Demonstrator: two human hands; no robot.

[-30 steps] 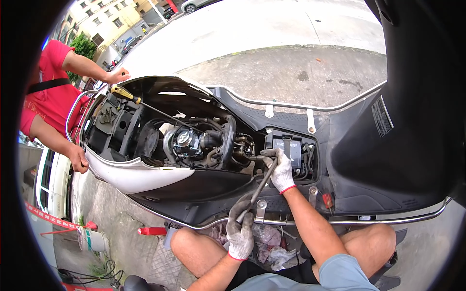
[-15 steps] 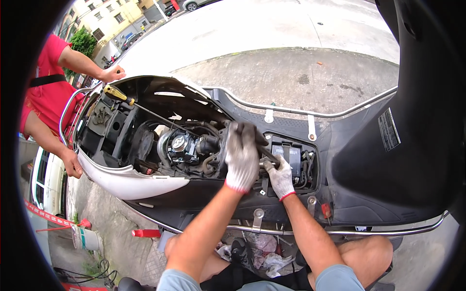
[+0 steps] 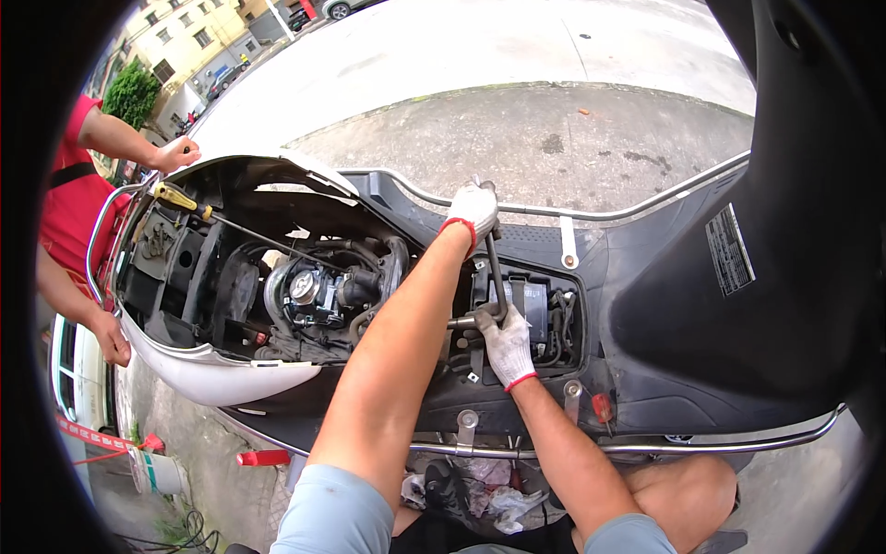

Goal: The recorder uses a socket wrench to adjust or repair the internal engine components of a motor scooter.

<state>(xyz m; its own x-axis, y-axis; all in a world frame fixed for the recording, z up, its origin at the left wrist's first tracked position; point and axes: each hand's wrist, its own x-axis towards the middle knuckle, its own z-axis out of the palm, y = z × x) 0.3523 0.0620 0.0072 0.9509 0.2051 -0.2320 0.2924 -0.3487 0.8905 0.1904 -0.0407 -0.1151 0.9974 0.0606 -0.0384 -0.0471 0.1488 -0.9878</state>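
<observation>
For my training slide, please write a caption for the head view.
Gloved left grip at the far end, gloved right grip at the bend of a metal bar over an opened scooter.

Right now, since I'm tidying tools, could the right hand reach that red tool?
Probably yes: the red tool lies uncovered near the right forearm, though the right hand would first release the bent bar.

L-shaped wrench (image 3: 496, 268), dark metal; long handle slanting over left edge of battery (image 3: 532, 310), far end beyond battery's far edge; short leg pointing left, away from battery; contact at leg's tip unclear.
</observation>
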